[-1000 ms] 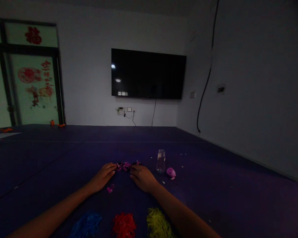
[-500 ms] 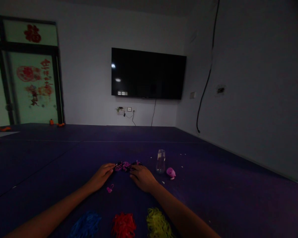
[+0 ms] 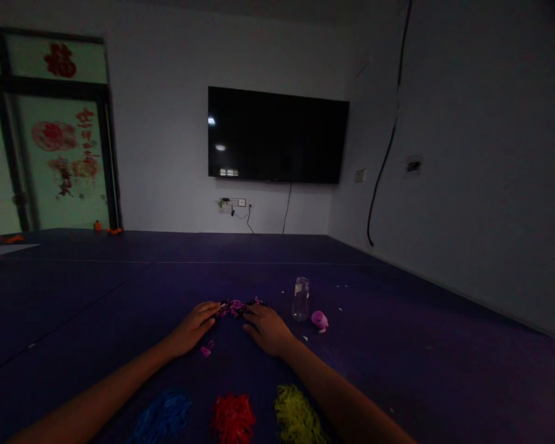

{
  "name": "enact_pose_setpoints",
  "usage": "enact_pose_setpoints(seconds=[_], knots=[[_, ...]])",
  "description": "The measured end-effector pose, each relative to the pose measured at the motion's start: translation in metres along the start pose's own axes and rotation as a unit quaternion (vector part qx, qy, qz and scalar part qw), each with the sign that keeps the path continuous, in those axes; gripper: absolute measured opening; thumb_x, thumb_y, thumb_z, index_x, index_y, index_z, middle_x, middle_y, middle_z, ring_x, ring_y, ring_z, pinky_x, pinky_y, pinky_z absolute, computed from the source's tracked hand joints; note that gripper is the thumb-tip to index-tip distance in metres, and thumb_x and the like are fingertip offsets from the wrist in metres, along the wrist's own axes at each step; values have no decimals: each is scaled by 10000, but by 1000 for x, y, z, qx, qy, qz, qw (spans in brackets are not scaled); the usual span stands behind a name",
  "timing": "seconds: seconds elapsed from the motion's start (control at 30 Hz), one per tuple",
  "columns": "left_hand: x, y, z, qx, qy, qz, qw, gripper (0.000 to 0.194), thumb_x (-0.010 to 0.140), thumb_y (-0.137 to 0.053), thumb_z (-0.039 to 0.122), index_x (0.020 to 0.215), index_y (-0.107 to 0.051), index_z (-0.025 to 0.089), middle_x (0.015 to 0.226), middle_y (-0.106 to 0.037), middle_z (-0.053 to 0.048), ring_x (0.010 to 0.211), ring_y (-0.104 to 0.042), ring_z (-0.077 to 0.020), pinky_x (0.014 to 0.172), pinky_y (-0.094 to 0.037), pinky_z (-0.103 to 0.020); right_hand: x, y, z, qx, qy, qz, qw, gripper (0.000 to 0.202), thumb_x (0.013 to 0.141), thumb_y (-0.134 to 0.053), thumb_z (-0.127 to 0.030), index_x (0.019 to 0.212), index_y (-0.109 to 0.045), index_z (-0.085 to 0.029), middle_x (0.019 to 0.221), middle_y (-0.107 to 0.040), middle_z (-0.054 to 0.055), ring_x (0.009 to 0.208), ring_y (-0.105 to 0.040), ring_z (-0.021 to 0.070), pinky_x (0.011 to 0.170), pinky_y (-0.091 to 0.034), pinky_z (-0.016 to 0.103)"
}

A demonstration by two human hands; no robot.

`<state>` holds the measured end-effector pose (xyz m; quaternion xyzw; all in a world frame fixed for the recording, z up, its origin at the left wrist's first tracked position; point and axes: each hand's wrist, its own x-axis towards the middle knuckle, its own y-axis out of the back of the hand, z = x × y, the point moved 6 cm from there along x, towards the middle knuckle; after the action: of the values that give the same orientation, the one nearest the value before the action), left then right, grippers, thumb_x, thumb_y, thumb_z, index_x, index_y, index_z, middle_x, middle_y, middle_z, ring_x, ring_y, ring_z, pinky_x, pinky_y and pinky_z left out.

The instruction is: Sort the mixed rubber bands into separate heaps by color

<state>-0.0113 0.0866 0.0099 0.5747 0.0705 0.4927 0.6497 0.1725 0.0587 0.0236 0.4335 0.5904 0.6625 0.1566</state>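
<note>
A loose pile of pink and black bands (image 3: 235, 308) lies on the purple table between my hands. My left hand (image 3: 195, 327) rests at its left end, fingertips touching it, fingers stretched out. At the right part of the pile, my right hand (image 3: 268, 329) lies palm down with fingers spread over its edge. A few pink bands (image 3: 206, 349) sit apart, just below my left hand. Nearer the camera are three heaps: blue bands (image 3: 163, 418), red bands (image 3: 233, 419) and yellow bands (image 3: 298, 415).
A clear bottle (image 3: 300, 300) stands right of my right hand, with a pink cap-like object (image 3: 320, 320) beside it. Small white scraps dot the purple table (image 3: 398, 345). A white sheet (image 3: 9, 250) lies at the far left. Orange objects (image 3: 114, 232) are near the door.
My left hand has shifted slightly right, closer in on the pile's left end. My right hand has barely moved. The view has tilted a little.
</note>
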Motion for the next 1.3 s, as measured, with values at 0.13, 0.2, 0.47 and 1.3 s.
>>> enact_pose_setpoints(seconds=[0.13,0.2,0.47,1.3], knots=[[0,-6,-1,23,-14,-31,999,359,908,-332,343,1216,-500,266,1318,-465,-25,1243,-336,-223,1005,-314,-445,0,-1,2,-3,-13,-1,1000,381,884,-373,-343,1167,-545,-154,1262,-490,112,1182,-409,227,974,-314,366],[0,-8,0,29,-22,-43,998,361,908,-334,359,1218,-498,274,1326,-458,-22,1256,-317,-230,1005,-311,-444,0,-1,3,-6,-16,3,1000,385,883,-375,-343,1176,-535,-152,1264,-488,114,1182,-410,225,975,-312,365],[0,-12,-3,35,-18,-50,998,383,898,-350,378,1246,-470,270,1307,-483,-19,1259,-324,-227,1012,-312,-422,-1,-3,7,-3,-36,0,999,416,881,-377,-351,1220,-486,-136,1274,-478,129,1188,-408,235,985,-299,381],[-1,-6,-8,37,8,8,999,410,904,-318,367,1282,-417,244,1308,-478,-47,1231,-371,-211,1012,-317,-415,-1,-7,10,18,-26,5,999,541,879,-359,-373,1358,-290,-132,1382,-333,116,1260,-310,236,1015,-276,388]])
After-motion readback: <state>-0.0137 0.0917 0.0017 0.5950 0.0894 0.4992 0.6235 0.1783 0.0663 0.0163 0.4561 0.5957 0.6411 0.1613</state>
